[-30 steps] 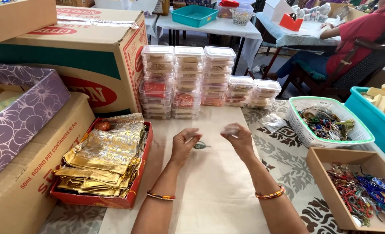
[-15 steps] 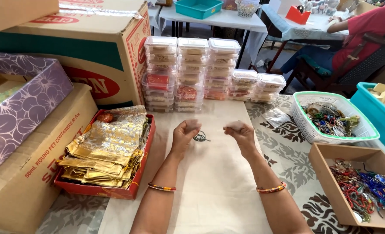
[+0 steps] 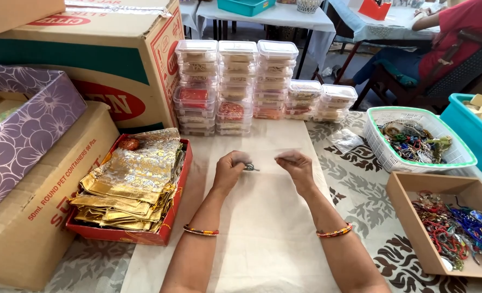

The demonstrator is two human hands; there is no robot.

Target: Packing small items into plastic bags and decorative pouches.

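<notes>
A cream cloth (image 3: pixel 262 239) covers the worktable, with large cardboard cartons (image 3: pixel 89 59) cut off at nine and ten o'clock and a red tray of gold pouches (image 3: pixel 135 184) beside them. At centre the left hand (image 3: pixel 230 171) pinches a small dark trinket (image 3: pixel 249 167), too tiny and blurred to identify, while the right hand (image 3: pixel 296 165), just at its three o'clock, closes on something unclear. Stacked clear lidded boxes (image 3: pixel 235 81) stand at twelve o'clock; a white basket (image 3: pixel 420 138) and a cardboard box of beaded strings (image 3: pixel 458 228), partly cropped, sit at three and four o'clock.

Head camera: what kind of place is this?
Probably a small craft packing workshop. Stacked clear tubs line the table, a red tray holds gold pouches, and a basket and box are full of beaded jewellery.
</notes>
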